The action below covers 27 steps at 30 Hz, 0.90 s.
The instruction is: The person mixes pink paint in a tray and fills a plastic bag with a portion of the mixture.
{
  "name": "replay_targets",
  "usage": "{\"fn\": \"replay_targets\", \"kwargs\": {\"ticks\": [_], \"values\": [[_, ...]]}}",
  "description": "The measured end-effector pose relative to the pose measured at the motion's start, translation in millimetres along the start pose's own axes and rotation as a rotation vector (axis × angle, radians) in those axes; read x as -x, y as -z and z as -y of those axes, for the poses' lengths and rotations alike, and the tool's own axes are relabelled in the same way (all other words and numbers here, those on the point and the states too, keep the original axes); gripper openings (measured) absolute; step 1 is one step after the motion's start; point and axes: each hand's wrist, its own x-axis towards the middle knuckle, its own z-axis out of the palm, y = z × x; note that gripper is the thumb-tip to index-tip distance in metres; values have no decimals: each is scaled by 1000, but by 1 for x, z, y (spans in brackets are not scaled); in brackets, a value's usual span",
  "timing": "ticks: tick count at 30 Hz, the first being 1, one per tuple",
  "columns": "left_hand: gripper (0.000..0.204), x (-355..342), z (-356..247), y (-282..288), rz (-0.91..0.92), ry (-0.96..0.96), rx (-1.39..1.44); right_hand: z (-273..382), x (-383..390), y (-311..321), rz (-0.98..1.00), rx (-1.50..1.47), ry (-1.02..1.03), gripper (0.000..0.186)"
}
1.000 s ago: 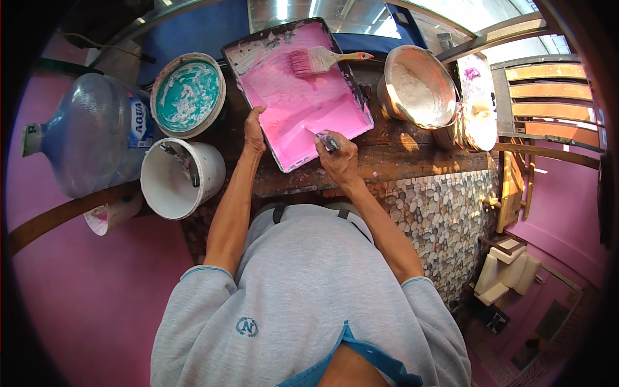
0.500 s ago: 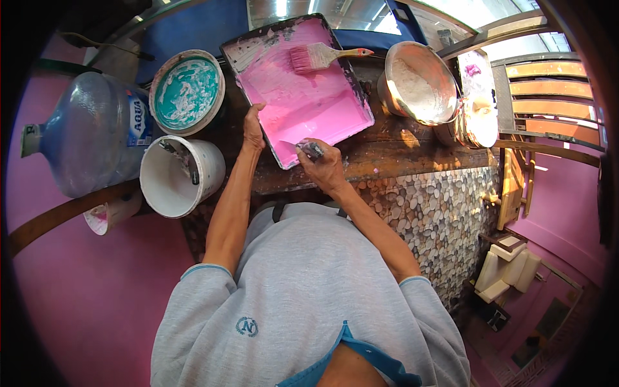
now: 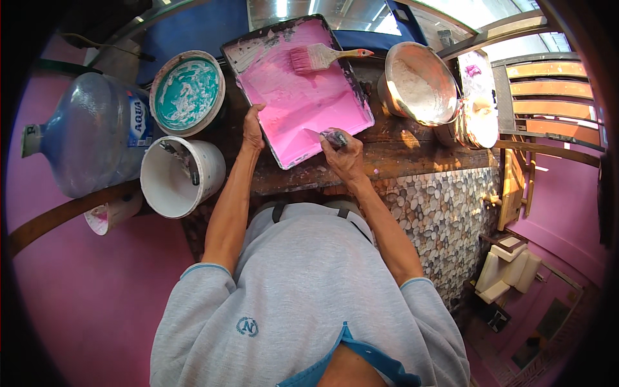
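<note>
A black paint tray [image 3: 244,59], coated with pink paint, sits on the wooden table in front of me. My left hand [image 3: 253,131] is closed around its near left edge, thumb on the rim. In my right hand [image 3: 347,160] is a putty knife [image 3: 334,137] with a dark, paint-smeared handle; its blade lies in the pink paint near the tray's close edge. Most of the blade is hard to make out against the pink. Across the upper part of the tray rests a wide paintbrush [image 3: 317,58], its bristles pink and its handle reaching over the right rim.
Left of the tray stand a tub with teal paint [image 3: 187,97] and a white bucket [image 3: 209,184] holding a dark-handled tool. A big clear water jug [image 3: 87,138] lies beyond them. A bucket of pale material [image 3: 388,80] stands right on the wooden table [image 3: 393,151].
My right hand has moved the putty knife to the right along the tray's near end. The left hand keeps its place on the tray.
</note>
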Motion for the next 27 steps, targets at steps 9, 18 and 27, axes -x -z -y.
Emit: {"fn": "replay_targets", "kwargs": {"ticks": [9, 18, 27], "values": [[35, 4, -9, -8, 21, 6, -36, -10, -1, 7, -96, 78, 1, 19], [33, -11, -9, 3, 23, 54, -40, -17, -7, 17, -87, 27, -74, 18], [34, -6, -16, -9, 56, 68, -28, -41, -19, 28, -210, 154, 0, 18]]}}
